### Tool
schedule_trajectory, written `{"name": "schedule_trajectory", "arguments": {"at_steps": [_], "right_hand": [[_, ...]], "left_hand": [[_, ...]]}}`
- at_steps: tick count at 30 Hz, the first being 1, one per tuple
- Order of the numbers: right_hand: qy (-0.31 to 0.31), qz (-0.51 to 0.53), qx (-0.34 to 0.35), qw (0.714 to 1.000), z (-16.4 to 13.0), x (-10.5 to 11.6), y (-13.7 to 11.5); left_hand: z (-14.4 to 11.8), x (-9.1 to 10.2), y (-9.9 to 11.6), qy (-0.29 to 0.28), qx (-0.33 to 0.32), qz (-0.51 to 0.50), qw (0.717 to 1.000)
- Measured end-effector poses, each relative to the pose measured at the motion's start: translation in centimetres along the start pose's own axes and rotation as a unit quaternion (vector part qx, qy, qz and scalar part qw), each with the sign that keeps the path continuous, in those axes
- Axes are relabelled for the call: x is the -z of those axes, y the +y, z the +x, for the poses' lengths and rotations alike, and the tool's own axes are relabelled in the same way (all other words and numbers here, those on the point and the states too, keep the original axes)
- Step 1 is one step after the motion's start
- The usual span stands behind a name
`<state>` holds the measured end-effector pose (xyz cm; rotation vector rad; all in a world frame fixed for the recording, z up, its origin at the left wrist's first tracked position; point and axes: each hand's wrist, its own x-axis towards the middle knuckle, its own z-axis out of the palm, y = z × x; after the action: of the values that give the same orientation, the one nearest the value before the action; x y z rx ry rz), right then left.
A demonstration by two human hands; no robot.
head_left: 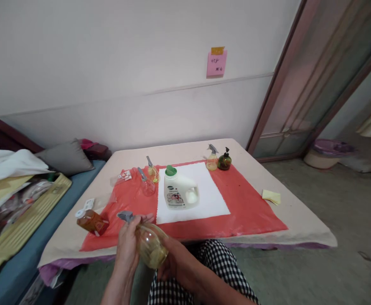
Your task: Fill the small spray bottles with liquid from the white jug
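Note:
A clear yellowish spray bottle point(152, 245) with a grey spray head is tilted in front of the table's near edge, its head pointing up and left. My left hand point(129, 235) is closed around it near the neck. Against the bottle's lower right side, my right hand point(177, 256) curls round the base. Beyond them a white jug point(181, 192) with a green cap stands on a white cloth point(212, 190). To its left are a pinkish spray bottle point(148, 187) and another yellowish one point(152, 171). A jar of amber liquid point(93, 222) leans on its side at the left.
Red sheeting point(245, 207) covers part of the table. At the back right are a spray bottle point(212, 162) and a dark green pump bottle point(224, 162). Yellow paper slips point(271, 196) lie at the right. A bed with a grey pillow point(67, 157) adjoins on the left.

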<state>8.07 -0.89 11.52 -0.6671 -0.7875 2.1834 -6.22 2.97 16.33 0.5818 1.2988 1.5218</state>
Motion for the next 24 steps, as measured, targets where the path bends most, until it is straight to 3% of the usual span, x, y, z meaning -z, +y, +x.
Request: {"name": "schedule_trajectory", "arguments": {"at_steps": [2, 6, 10, 13, 16, 19, 20, 24], "right_hand": [[0.033, 0.006, 0.024, 0.999, 0.4, 1.0, 0.1], [0.071, -0.077, 0.118, 0.987, 1.2, 2.3, -0.2], [0.053, -0.03, 0.11, 0.992, 2.1, 2.4, -0.3], [0.062, 0.03, 0.06, 0.996, 3.0, 2.8, 0.3], [0.143, 0.073, -0.039, 0.986, 3.4, 4.1, 0.7], [0.217, 0.117, -0.071, 0.967, 2.7, 6.0, 0.4], [0.226, 0.127, -0.066, 0.964, 2.2, 6.6, 0.1], [0.254, 0.136, -0.051, 0.956, -0.1, 8.9, -0.6]], "left_hand": [[0.9, -0.5, -0.9, 0.009, -0.003, 0.004, 1.0], [2.4, -1.6, -1.9, 0.01, 0.005, 0.006, 1.0], [3.4, -2.1, -2.1, -0.023, 0.028, 0.005, 0.999], [4.7, -1.7, -2.8, -0.035, 0.021, 0.039, 0.998], [7.8, -0.3, -3.3, -0.003, -0.051, 0.155, 0.987], [12.3, 1.0, -3.3, 0.129, -0.159, 0.338, 0.919], [13.9, 1.2, -3.2, 0.142, -0.183, 0.364, 0.902], [18.7, 1.0, -3.5, 0.143, -0.185, 0.37, 0.899]]}}
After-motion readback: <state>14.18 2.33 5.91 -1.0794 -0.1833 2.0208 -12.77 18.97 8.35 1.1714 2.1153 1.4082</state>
